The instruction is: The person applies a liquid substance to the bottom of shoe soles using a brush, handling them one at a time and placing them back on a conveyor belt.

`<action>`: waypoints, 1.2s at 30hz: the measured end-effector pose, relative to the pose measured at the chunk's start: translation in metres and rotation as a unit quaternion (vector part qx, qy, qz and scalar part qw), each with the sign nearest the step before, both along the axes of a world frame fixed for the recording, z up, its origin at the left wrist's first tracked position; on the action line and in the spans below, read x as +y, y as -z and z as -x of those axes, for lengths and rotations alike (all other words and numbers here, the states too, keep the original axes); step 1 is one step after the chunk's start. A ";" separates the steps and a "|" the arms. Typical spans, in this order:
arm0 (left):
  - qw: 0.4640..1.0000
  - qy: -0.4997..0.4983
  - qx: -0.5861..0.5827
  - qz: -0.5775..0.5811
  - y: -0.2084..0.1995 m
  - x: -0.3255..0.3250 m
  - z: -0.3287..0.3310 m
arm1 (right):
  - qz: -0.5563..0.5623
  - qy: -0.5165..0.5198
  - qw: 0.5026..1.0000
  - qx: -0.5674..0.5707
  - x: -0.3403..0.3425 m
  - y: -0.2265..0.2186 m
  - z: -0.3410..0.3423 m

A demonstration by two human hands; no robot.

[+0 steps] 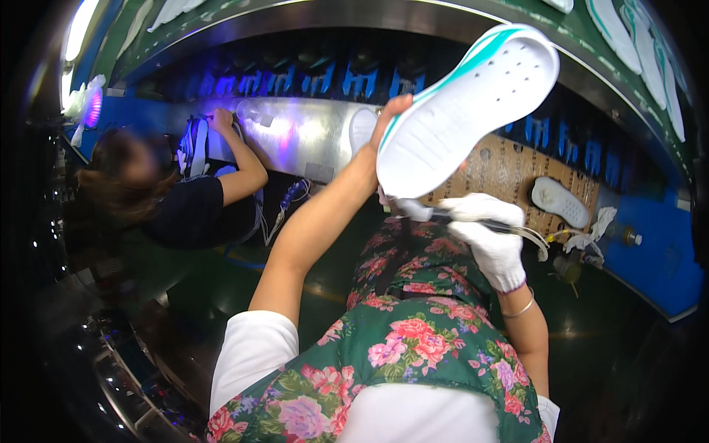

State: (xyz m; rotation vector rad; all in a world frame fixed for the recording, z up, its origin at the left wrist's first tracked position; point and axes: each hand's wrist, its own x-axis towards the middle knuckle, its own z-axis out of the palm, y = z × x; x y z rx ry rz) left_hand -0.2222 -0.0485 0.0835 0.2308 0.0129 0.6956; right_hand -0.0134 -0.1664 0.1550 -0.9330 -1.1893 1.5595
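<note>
One sole (465,111), seemingly gripped by left fingers (399,105).

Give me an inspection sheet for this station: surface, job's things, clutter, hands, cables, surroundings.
Surface: brown perforated board behind a dark green bench.
Job's things: white shoe sole with teal edge, held up; slim tool at its heel.
Clutter: loose white sole on the board, crumpled white cloth, small bottle.
Hands: bare left hand grips the sole; white-gloved right hand grips the tool.
Cables: pale tube trailing from the tool.
Surroundings: co-worker in dark shirt to the left, purple-lit metal panel, soles on a green rail above.
</note>
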 end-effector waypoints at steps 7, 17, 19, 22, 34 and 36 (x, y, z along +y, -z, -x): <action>0.994 -0.045 0.083 0.058 0.010 -0.059 -0.010 | -0.333 0.152 0.872 -0.324 0.053 -0.033 -0.030; 0.992 -0.033 -0.081 -0.088 -0.058 -0.035 0.006 | -0.100 0.207 0.970 0.075 0.017 -0.016 -0.062; 0.979 -0.035 -0.086 -0.180 -0.065 0.006 0.004 | -0.061 0.269 0.954 0.114 0.011 -0.004 -0.072; 0.969 -0.052 -0.152 -0.190 -0.089 0.076 -0.017 | 0.017 0.271 0.960 0.066 0.010 0.015 -0.067; 0.765 -0.475 0.375 -0.220 -0.110 0.093 0.007 | 0.152 0.258 0.953 -0.038 -0.011 0.081 -0.048; 0.293 -0.642 0.641 -0.302 -0.111 0.132 0.066 | 0.159 0.258 0.953 -0.008 -0.012 0.089 -0.051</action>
